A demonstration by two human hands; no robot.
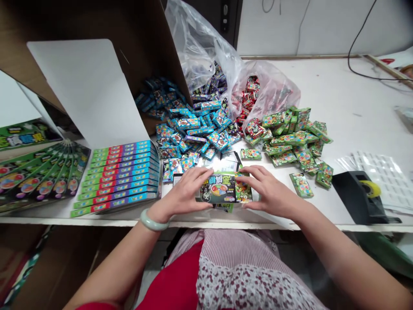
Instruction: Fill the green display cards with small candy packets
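Note:
Over the table's front edge, my left hand (183, 193) grips the left part of a dark printed packet (218, 189) with green lettering, thumb below and fingers above. At its right end my right hand (272, 191) pinches a small green box (243, 190) between thumb and fingers. The box lies against the packet; whether it is partly inside cannot be told. More printed card shows beneath them, mostly hidden. Just beyond my hands is a single green box (251, 154), and another green box (301, 185) lies right of my right hand.
Loose blue boxes (190, 123), green boxes (292, 140) and red boxes (250, 95) are heaped behind, partly in plastic bags (206, 38). Multicoloured packs (119, 176) stand in a row at left, beside fanned printed cards (41, 172). A tape dispenser (351, 193) sits right, near clear sticker sheets (387, 176).

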